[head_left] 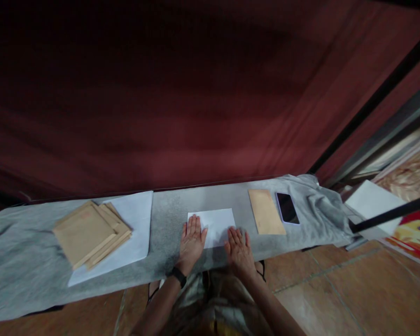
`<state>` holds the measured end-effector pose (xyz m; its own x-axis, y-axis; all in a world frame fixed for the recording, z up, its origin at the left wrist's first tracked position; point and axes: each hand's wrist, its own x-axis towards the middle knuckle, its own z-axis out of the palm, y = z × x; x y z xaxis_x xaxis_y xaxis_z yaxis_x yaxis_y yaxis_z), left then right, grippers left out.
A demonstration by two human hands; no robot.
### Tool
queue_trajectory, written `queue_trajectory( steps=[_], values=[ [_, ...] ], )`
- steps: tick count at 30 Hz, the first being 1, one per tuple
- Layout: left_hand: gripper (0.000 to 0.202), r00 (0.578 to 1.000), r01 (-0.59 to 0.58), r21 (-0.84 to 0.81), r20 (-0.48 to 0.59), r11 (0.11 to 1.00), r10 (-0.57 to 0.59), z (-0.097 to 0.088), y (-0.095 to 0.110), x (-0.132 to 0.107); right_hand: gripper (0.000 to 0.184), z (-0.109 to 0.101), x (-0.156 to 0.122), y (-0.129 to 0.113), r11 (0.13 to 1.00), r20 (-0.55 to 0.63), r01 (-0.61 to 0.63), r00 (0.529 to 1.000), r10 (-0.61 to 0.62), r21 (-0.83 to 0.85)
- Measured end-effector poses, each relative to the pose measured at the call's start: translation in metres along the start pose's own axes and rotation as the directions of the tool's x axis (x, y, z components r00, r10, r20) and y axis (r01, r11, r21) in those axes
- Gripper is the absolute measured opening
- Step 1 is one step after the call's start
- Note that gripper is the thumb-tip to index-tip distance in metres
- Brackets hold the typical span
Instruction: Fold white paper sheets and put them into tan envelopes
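Observation:
A sheet of white paper lies on the grey cloth in front of me, perhaps folded, though I cannot tell for sure. My left hand rests flat on its left side, fingers stretched forward. On the right edge of the paper lies my right hand, also flat with fingers extended. Neither hand grips anything. A single brown envelope is to the right of my right hand. Further left, several brown envelopes are piled on larger white paper.
A phone lies face up beyond the single envelope. The grey cloth covers a narrow bench and bunches up at its right end. Behind it hangs a dark red curtain. Black metal bars and flat boards stand at the right.

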<state>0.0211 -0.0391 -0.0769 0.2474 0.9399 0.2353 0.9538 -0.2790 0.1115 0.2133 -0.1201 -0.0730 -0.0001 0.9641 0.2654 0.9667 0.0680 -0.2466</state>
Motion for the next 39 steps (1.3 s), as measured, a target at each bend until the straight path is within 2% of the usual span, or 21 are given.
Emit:
queue_trajectory(
  steps=[3,7,10,13,22,29,35,39],
  values=[
    [0.06,1.0,0.0,0.002,-0.005,1.0,0.0,-0.002,0.002,-0.001,0.051,0.003,0.031,-0.017,0.998,0.027,0.017,0.999,-0.018,0.058],
    [0.058,1.0,-0.003,0.011,0.01,1.0,0.003,-0.003,0.002,0.001,0.049,0.02,0.066,-0.038,0.991,0.034,0.111,0.993,-0.114,0.081],
    [0.058,1.0,-0.002,0.008,0.008,1.0,0.001,-0.001,0.001,0.001,0.048,0.032,0.079,-0.041,0.99,0.014,0.126,0.992,-0.127,0.06],
    [0.058,1.0,-0.001,0.0,-0.004,1.0,0.001,0.001,0.0,0.0,0.049,0.038,0.085,-0.034,0.993,-0.02,0.116,0.993,-0.116,0.032],
    [0.059,1.0,0.011,-0.01,-0.016,1.0,-0.011,0.001,0.002,-0.001,0.053,0.028,0.08,0.006,0.995,-0.042,-0.019,0.999,0.015,-0.097],
    [0.06,0.998,0.047,-0.011,-0.029,0.999,-0.048,0.002,0.003,0.0,0.056,0.022,0.069,0.03,0.992,-0.045,-0.039,0.998,0.034,-0.121],
    [0.06,0.995,0.066,-0.005,-0.071,0.998,-0.066,0.005,0.003,0.0,0.056,0.017,0.052,0.026,0.989,-0.103,-0.095,0.991,0.083,-0.117],
    [0.059,0.995,0.099,0.016,-0.035,0.995,-0.098,0.003,0.005,0.003,0.053,0.016,0.029,0.015,0.995,-0.07,0.049,0.996,-0.056,-0.092]
  ],
)
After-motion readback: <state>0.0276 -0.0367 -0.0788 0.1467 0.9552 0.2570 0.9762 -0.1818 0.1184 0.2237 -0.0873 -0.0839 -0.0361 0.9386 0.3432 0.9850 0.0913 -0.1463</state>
